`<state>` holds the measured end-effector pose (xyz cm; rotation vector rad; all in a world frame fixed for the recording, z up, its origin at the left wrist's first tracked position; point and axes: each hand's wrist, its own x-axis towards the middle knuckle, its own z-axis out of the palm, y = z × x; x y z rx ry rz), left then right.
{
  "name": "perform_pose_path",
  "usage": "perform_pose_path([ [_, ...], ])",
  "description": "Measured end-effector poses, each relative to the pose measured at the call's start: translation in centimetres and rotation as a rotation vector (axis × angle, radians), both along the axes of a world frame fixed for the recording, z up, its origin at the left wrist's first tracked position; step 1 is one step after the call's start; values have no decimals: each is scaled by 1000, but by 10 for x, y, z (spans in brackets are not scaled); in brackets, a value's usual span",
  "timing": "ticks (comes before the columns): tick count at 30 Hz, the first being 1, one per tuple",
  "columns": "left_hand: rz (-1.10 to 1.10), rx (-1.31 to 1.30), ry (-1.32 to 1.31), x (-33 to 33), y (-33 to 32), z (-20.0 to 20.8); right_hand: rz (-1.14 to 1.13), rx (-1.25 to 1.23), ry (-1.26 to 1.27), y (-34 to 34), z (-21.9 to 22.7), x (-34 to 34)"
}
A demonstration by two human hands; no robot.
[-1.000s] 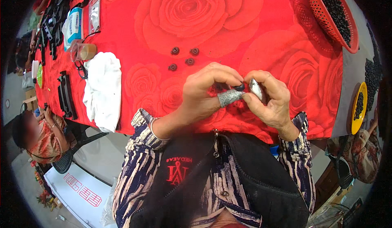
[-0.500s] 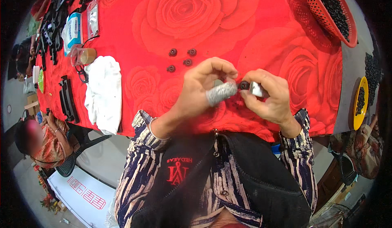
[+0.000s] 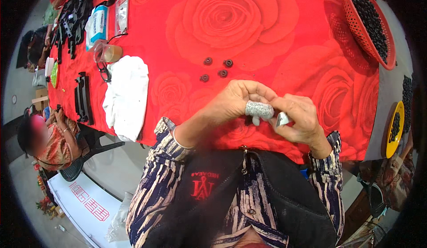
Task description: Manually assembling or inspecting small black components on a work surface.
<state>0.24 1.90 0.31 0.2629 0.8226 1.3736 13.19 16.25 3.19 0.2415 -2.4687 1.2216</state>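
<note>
My hands are together above the near part of the red table cover. My left hand (image 3: 229, 101), with grey knitted covers on its thumb and apparently another finger, is closed with its fingertips pressed in against the right ones. Under the thumb a bit of a small dark part (image 3: 248, 120) shows; most of it is hidden. A flat silvery piece (image 3: 282, 119) sticks out of the closed fingers of my right hand (image 3: 302, 117); its kind is unclear. Beyond my left hand, several small round black parts (image 3: 223, 73) stand in a loose group on the cover.
A white cloth (image 3: 126, 99), a cup of brown liquid (image 3: 109, 52) and long black strips (image 3: 82, 99) lie at left. Far left, black parts pile up beside a blue-and-white packet (image 3: 97, 26). At right are a red basket (image 3: 351, 23) and a yellow plate (image 3: 390, 148), holding black pieces.
My left hand has moved in to meet the right, and their fingertips now touch. The round black part seen between them is now mostly covered. The whole view has shifted slightly.
</note>
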Motion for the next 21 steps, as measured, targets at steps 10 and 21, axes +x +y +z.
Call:
perform_pose_path([
  [10,-151,17,38,-9,-2,1,120,-68,-80,8,1,-2],
  [21,111,116,-34,6,-4,-9,-32,151,123,4,0,1],
])
